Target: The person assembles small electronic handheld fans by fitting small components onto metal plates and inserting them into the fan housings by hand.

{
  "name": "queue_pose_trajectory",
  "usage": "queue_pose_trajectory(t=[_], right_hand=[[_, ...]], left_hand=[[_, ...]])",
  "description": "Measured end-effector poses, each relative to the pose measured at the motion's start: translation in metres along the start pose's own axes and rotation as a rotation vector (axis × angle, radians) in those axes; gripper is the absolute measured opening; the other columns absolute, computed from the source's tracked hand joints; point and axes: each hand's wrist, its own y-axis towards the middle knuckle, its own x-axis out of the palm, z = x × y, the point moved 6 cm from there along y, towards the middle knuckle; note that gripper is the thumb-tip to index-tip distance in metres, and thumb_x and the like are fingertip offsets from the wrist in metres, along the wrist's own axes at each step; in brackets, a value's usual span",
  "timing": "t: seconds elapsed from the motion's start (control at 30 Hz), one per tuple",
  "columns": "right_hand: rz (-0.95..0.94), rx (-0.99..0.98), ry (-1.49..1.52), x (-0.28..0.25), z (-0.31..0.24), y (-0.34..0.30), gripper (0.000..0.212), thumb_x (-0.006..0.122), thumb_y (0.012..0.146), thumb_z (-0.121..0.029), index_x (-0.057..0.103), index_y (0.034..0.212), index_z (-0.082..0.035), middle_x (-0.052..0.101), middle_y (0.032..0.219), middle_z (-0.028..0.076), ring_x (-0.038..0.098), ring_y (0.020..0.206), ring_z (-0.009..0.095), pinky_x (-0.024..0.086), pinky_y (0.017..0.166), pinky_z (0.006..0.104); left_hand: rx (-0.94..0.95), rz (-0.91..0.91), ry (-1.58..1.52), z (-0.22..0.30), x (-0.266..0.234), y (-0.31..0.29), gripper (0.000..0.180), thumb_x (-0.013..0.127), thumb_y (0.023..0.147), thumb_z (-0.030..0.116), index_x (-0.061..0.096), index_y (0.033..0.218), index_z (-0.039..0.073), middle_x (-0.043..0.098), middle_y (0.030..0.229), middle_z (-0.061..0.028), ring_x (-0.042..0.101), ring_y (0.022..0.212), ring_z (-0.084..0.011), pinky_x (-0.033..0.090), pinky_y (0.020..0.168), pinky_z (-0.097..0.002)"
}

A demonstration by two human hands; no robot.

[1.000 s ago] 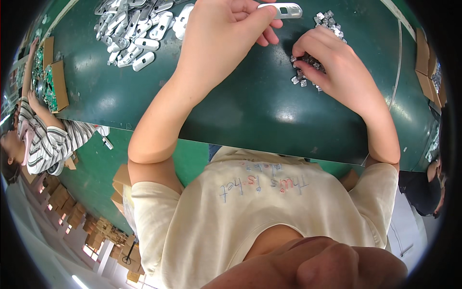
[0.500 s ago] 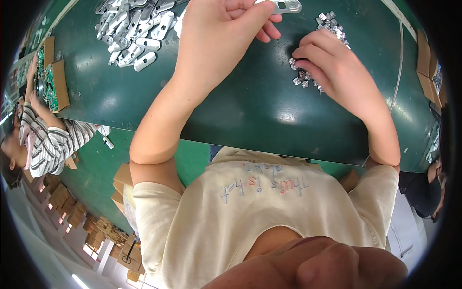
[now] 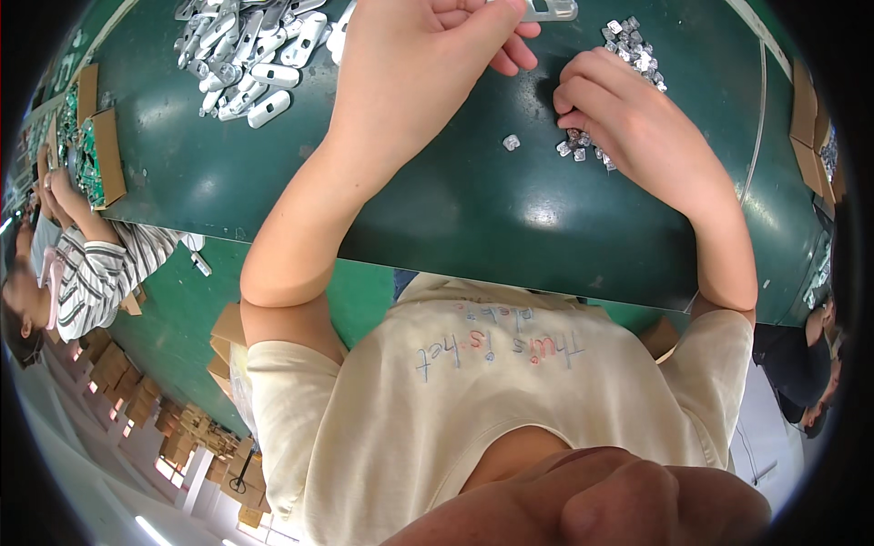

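Observation:
At the top of the view, my left hand grips a slim silver plastic casing with a small rectangular window, thumb on its top. Part of that casing is hidden by the fingers. My right hand rests over a scatter of small clear square plastic pieces, its fingers curled and pinched together. Whatever lies between those fingertips is too small or hidden to make out. One loose clear piece sits by itself on the dark green table, left of the right hand.
A heap of similar silver casings lies at the far left of the table. Cardboard boxes with green circuit boards stand at the left edge, beside a person in a striped top. Another box stands at the right.
A clear piece that was at my right fingertips now lies apart on the table, to the left. My right fingers have drawn closer together over the pile. The left hand still holds the casing.

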Motion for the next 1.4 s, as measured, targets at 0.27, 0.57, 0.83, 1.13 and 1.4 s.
queue_pose_trajectory(t=[0.27,0.57,0.83,1.13,1.4], right_hand=[[0.47,0.29,0.904,-0.043,0.024,-0.019,0.013,0.058,0.082,0.002,0.06,0.095,0.002,0.06,0.088,0.006,0.054,0.073,0.008,0.043,0.064,0.0204],[0.49,0.374,1.067,-0.044,0.023,-0.031,0.02,0.057,0.084,-0.002,0.06,0.103,0.003,0.064,0.093,0.01,0.055,0.072,0.009,0.045,0.068,0.0214],[0.572,0.111,0.729,-0.046,0.009,-0.023,0.019,0.055,0.08,0.009,0.056,0.098,0.002,0.052,0.1,0.006,0.053,0.083,0.009,0.044,0.07,0.021],[0.445,0.384,1.174,-0.032,0.012,-0.022,0.018,0.057,0.083,0.002,0.052,0.1,0.003,0.058,0.091,0.006,0.056,0.077,0.009,0.045,0.062,0.02],[0.437,0.368,0.877,-0.049,0.037,0.005,0.029,0.058,0.087,-0.009,0.051,0.114,0.0,0.058,0.099,0.006,0.056,0.088,0.01,0.047,0.075,0.024]], left_hand=[[-0.008,-0.048,-0.09,-0.007,0.013,-0.006,0.016,0.052,0.088,0.001,0.048,0.103,-0.005,0.061,0.082,-0.0106,0.061,0.069,-0.0129,0.05,0.062,-0.022],[0.243,-0.059,0.198,0.01,0.028,-0.024,0.024,0.056,0.082,-0.006,0.05,0.106,-0.007,0.063,0.087,-0.0169,0.064,0.074,-0.0188,0.053,0.068,-0.0249],[0.269,-0.173,0.064,0.0,0.039,-0.025,0.025,0.056,0.082,-0.007,0.05,0.106,-0.008,0.062,0.085,-0.0136,0.063,0.074,-0.0175,0.053,0.067,-0.0246],[0.356,-0.129,0.206,-0.006,0.04,-0.025,0.03,0.061,0.08,-0.006,0.052,0.109,-0.005,0.061,0.091,-0.0109,0.062,0.078,-0.0138,0.052,0.068,-0.0233],[0.209,-0.068,-0.023,-0.012,0.015,-0.01,0.027,0.06,0.082,-0.002,0.052,0.108,-0.004,0.061,0.095,-0.0103,0.061,0.077,-0.0128,0.051,0.068,-0.0235]])
